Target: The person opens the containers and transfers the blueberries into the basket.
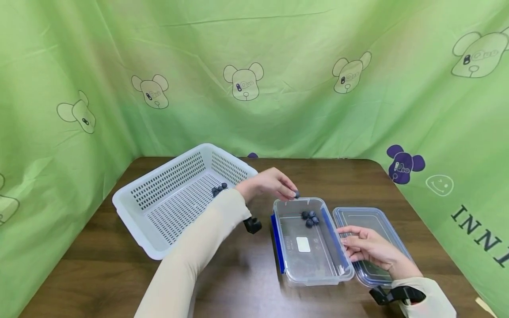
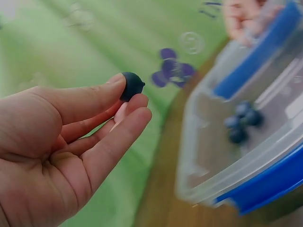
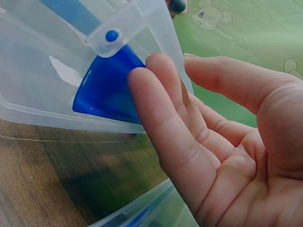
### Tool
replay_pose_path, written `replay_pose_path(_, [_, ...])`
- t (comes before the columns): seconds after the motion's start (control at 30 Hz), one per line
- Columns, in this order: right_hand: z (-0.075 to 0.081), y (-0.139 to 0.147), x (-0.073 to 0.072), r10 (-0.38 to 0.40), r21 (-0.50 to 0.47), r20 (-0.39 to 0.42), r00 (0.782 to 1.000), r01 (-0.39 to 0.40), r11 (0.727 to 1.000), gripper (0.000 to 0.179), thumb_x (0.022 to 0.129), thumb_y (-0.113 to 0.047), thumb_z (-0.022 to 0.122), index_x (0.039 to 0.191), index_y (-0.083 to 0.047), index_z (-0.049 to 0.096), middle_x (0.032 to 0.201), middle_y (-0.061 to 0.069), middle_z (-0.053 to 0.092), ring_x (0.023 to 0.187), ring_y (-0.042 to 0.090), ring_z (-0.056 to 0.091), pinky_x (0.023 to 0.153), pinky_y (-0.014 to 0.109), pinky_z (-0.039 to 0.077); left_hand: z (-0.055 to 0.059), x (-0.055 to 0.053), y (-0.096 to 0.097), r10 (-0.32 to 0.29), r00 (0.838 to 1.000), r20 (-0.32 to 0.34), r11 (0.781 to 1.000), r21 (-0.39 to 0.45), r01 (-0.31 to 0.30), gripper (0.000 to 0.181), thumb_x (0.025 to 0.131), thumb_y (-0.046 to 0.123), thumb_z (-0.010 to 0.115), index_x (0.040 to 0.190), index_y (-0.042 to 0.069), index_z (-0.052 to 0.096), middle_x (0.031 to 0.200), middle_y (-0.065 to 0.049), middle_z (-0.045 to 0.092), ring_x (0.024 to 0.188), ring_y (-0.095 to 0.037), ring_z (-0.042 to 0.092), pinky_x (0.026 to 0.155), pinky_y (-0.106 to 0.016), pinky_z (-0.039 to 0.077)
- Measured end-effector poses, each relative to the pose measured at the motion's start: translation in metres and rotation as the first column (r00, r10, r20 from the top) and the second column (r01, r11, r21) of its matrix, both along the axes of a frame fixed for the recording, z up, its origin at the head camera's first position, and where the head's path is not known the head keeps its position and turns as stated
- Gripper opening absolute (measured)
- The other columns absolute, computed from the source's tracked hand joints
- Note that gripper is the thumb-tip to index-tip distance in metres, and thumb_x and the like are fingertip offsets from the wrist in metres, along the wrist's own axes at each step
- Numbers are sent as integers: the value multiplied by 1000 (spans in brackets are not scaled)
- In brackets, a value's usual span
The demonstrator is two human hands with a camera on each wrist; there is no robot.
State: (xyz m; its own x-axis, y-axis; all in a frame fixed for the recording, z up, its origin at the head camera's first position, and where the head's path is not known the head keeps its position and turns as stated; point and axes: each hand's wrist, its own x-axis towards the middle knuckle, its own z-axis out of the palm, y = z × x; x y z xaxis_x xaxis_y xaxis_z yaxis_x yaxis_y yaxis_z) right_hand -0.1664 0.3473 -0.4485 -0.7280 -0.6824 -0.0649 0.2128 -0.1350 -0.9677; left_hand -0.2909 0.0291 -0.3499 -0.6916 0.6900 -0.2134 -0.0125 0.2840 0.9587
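My left hand (image 1: 273,184) pinches a blueberry (image 2: 132,86) between thumb and fingertips. It is just beyond the far rim of a clear plastic food container (image 1: 292,276) with blue side clasps. Several blueberries (image 1: 310,219) lie together on the container's floor, toward its far end. My right hand (image 1: 371,248) is at the container's right side, with fairly straight fingers. In the right wrist view its fingertips (image 3: 144,82) overlap the blue clasp (image 3: 106,90) and the thumb is close to the rim.
A white perforated basket (image 1: 135,221) stands at the left with several blueberries (image 1: 219,189) in it, partly behind my left forearm. The clear lid (image 1: 366,214) lies right of the container, under my right hand. A green curtain (image 1: 278,123) hangs behind the wooden table (image 1: 238,274).
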Motion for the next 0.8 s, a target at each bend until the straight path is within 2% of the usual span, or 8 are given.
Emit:
replay_pose_path(0.07, [1,1,0,6,-5,-4,1000,-6,1000,43,103,7,38,126,-19,65,95,5,73,84,12,70,74,25,61,7,-5,-12,43,999,12,998,39,-43,25,91,-9,66,114,-17,64,99,-23,72,80,-22,71,89,-38,59])
replay_pose_path(0.2, [1,2,-1,11,-11,-3,1000,-11,1000,43,103,7,37,127,-18,64,96,5,73,84,13,71,74,25,61,18,-14,-38,107,994,1,989,99,-106,25,92,-10,63,116,-19,62,105,-25,70,81,-20,70,95,-45,55])
replay_pose_path(0.27, [1,2,0,11,-10,-4,1000,-11,1000,43,103,7,38,127,-18,64,96,5,73,84,13,71,74,25,61,21,-18,-51,134,991,-15,985,115,-132,25,93,-10,63,117,-18,62,105,-25,70,87,-24,71,94,-43,56])
replay_pose_path(0.37, [1,2,0,9,-7,-2,1000,-9,1000,42,103,6,38,126,-18,64,95,5,73,84,13,71,74,26,61,25,-25,-71,192,981,-2,970,150,-190,27,93,-10,62,119,-18,60,101,-21,71,95,-29,70,91,-39,58])
replay_pose_path(0.5, [2,2,0,7,-10,-1,1000,-7,1000,42,103,6,39,126,-18,64,95,6,73,84,13,71,74,25,61,27,-33,-100,291,956,26,940,176,-291,31,94,-11,59,124,-19,56,102,-17,69,103,-34,67,92,-36,57])
replay_pose_path(0.57, [2,2,0,6,-11,-1,1000,-6,1000,42,103,7,39,126,-18,64,95,6,73,84,13,71,73,25,61,26,-37,-115,327,944,34,927,180,-328,33,96,-11,57,127,-19,53,107,-20,66,108,-35,65,94,-35,56])
replay_pose_path(0.67, [2,1,1,6,-9,4,1000,-6,1000,42,103,7,39,126,-18,65,95,5,73,83,13,71,73,25,61,21,-43,-138,375,926,38,909,184,-375,33,98,-9,54,130,-19,51,115,-23,63,101,-26,67,95,-33,55])
replay_pose_path(0.8, [2,0,1,2,-6,14,1000,-2,1000,41,103,6,40,125,-18,65,94,5,73,83,12,70,73,25,61,5,-50,-168,449,891,64,871,192,-453,33,100,-8,51,130,-21,46,104,-15,66,86,-14,68,91,-29,57])
